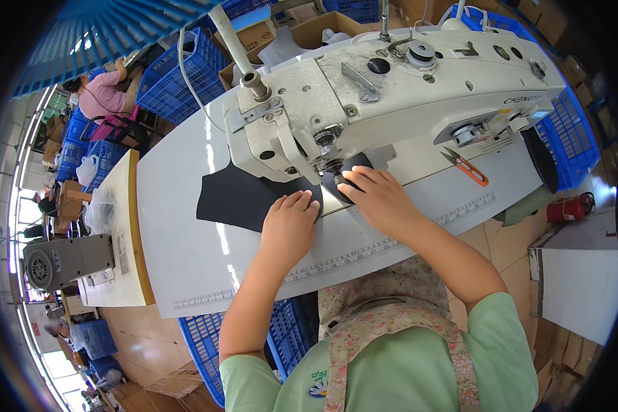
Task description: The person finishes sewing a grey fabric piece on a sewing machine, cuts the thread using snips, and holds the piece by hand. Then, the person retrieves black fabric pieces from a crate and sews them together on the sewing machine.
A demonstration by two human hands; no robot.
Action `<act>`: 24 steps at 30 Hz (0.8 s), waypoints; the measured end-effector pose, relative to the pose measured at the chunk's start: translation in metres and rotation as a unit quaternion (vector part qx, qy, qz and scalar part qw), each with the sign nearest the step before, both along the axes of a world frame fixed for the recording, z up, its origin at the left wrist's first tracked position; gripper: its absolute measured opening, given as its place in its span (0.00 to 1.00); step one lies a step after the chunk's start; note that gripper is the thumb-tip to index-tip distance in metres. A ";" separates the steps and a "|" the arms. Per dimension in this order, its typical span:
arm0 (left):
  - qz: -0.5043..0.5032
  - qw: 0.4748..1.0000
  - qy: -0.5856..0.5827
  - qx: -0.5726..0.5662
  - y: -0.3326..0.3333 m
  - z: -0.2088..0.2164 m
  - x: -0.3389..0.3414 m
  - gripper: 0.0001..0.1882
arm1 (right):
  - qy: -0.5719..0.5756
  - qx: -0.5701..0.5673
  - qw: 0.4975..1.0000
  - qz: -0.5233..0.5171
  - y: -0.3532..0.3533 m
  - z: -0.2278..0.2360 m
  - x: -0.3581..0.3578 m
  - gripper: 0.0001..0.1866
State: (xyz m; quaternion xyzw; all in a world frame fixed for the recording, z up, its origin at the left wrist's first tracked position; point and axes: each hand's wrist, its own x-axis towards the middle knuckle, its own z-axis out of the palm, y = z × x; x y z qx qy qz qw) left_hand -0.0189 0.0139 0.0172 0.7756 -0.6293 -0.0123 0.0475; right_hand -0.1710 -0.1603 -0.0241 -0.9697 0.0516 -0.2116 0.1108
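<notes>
A white industrial sewing machine [391, 96] stands on the grey table, its needle area just beyond my hands. Black fabric [235, 198] lies flat left of the needle, and a curved black edge shows beside my right fingers. My left hand [290, 223] rests palm down on the fabric's right part, fingers laid out flat over it. Close against the presser foot, my right hand [376, 199] has its fingers bent and closed on the black fabric at its curved edge. The thumb side of that hand is partly hidden.
Orange-handled snips [465, 167] lie right of my right hand. A printed ruler strip [336, 262] runs along the table's near edge. Blue crates [175, 75] stand behind the table, and a red fire extinguisher [568, 207] stands at right. A person in pink [104, 96] sits at far left.
</notes>
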 end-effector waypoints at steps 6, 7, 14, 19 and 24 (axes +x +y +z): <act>0.007 0.994 0.108 -0.011 0.004 0.009 0.009 0.21 | -0.001 0.019 1.000 0.016 -0.004 -0.003 0.003 0.19; 0.006 0.994 0.108 -0.011 0.005 0.011 0.012 0.21 | -0.001 0.019 1.000 0.015 -0.009 -0.005 0.001 0.19; -0.125 0.939 0.320 -0.029 0.012 0.006 0.052 0.20 | 0.031 0.042 0.992 0.118 -0.039 -0.003 -0.002 0.14; -0.120 0.950 0.285 -0.037 0.008 0.013 0.046 0.14 | 0.019 0.010 0.991 0.131 -0.040 0.000 -0.003 0.13; -0.126 0.967 0.215 -0.058 0.006 0.014 0.043 0.13 | 0.024 -0.005 0.992 0.123 -0.033 0.004 0.001 0.13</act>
